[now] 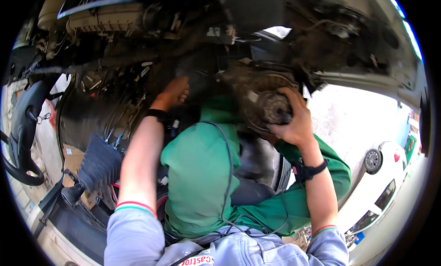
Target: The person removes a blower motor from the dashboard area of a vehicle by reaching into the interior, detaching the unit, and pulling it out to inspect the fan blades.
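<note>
In the stripped front of a vehicle, my right hand point(295, 117) is wrapped round the hub of a round, dusty brown unit that looks like a blower motor point(262, 84). Its thumb presses the near side, and its fingers reach over the top. Left of the unit, my left hand point(176, 92) is curled beside a dark, blurred part of the housing point(195, 70). Whether anything lies within its fingers is hidden. My knees, in green trousers point(197, 169), are raised below the unit.
At the left are a steering wheel point(23, 142) with hanging keys point(42, 117) and a gear lever with a black rubber boot point(98, 162). Bare dark framework point(115, 61) spans the top. A black cable point(228, 174) lies across my lap. Outside at the right stands a white car point(376, 192).
</note>
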Tool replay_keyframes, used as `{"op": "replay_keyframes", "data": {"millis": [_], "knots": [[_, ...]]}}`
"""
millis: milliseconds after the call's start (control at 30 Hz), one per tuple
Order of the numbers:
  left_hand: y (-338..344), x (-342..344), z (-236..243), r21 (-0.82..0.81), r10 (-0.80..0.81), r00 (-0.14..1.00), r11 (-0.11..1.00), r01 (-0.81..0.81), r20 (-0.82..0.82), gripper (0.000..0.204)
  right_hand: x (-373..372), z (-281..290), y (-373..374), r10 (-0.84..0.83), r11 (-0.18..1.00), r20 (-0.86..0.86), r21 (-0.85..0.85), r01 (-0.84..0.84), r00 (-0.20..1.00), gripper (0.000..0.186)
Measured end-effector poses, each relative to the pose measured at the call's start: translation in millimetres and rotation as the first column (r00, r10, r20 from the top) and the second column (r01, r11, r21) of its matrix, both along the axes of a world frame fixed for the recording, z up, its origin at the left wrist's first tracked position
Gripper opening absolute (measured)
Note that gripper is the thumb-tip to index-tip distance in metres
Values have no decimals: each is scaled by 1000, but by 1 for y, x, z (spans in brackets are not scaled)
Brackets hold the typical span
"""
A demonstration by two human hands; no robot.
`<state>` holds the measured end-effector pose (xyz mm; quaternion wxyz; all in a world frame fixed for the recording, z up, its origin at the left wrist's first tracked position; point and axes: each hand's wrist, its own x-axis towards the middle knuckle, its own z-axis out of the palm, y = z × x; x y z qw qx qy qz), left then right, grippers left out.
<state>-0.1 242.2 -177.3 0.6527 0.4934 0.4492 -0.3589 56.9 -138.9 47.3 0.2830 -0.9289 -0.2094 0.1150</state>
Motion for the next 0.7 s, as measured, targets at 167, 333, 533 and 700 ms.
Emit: {"op": "replay_keyframes", "data": {"millis": [167, 333, 533, 700], "knots": [[-23, 44, 168, 207, -386, 894, 916, 342, 229, 23, -8, 10, 2, -17, 994, -49, -105, 12, 999, 78], [-46, 65, 294, 328, -617, 726, 783, 528, 304, 20, -18, 11, -7, 17, 978, -17, -209, -20, 1000, 80], [-80, 72, 383, 148, -488, 684, 857, 493, 543, 6, -22, 5, -18, 6, 982, 41, -188, 2, 999, 78], [-103, 77, 426, 131, -403, 621, 890, 436, 672, 14, -17, 2, -29, -22, 989, 40, -147, 28, 999, 79]]}}
